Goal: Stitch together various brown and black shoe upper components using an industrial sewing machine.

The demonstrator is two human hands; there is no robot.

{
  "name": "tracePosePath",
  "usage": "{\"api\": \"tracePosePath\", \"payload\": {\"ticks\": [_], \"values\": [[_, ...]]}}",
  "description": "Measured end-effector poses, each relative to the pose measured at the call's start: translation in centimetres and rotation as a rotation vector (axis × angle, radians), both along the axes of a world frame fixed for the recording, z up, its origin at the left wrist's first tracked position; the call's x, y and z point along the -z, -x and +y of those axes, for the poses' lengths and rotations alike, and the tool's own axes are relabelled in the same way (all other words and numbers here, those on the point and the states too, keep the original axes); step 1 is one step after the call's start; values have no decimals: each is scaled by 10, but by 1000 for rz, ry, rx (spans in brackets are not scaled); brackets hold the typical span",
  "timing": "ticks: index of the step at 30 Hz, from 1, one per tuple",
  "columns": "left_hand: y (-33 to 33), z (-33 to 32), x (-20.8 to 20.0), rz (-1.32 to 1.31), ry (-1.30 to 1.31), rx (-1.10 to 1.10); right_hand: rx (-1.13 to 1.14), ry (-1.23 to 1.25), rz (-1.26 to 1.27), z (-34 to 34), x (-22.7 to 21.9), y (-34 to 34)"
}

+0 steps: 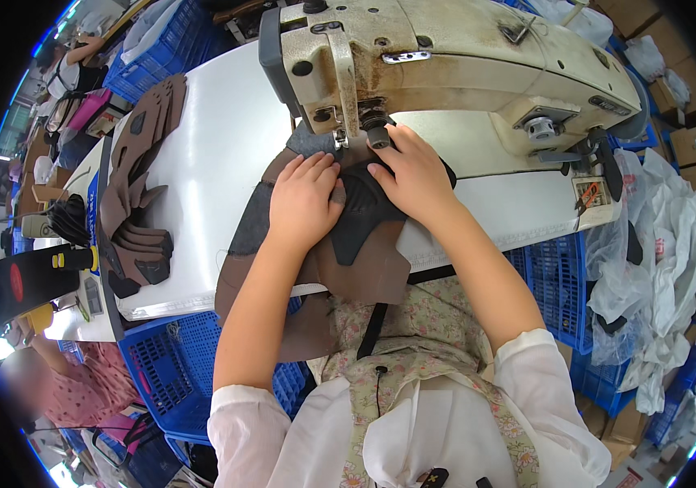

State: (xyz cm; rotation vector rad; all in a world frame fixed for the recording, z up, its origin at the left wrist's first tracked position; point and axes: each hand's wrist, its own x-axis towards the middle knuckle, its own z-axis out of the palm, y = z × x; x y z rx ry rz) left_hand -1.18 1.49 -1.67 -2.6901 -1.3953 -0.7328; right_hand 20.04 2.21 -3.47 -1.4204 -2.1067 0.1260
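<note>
A brown leather-like panel (368,259) with dark grey-black patches (358,213) lies under the sewing machine (445,69) and hangs over the table's front edge toward my lap. My left hand (304,202) rests flat on it, just left of the presser foot (340,138), fingers stretched forward and close together. On the other side, my right hand (415,172) lies on the panel with thumb and forefinger apart. Its fingertips reach beside the dark round knob at the needle head and are partly hidden there. Neither hand grips anything that I can see.
Stacked brown cut pieces (141,154) lie at the table's left. Blue crates (171,366) stand below the white table (218,106) on both sides. Plastic bags (657,260) hang at the right. Another person (92,370) sits at the lower left.
</note>
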Motion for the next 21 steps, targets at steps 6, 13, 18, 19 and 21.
{"api": "tracePosePath", "payload": {"ticks": [6,13,18,19,21], "values": [[3,10,6,-57,-15,15,5,64,6,7,1,1],[4,18,7,-92,14,14,16,30,23,12,1,2],[6,22,7,-112,23,21,27,37,13,16,2,4],[6,23,7,-116,28,20,28,36,13,17,2,4],[6,24,8,-118,29,23,29,10,0,18,4,4]]}}
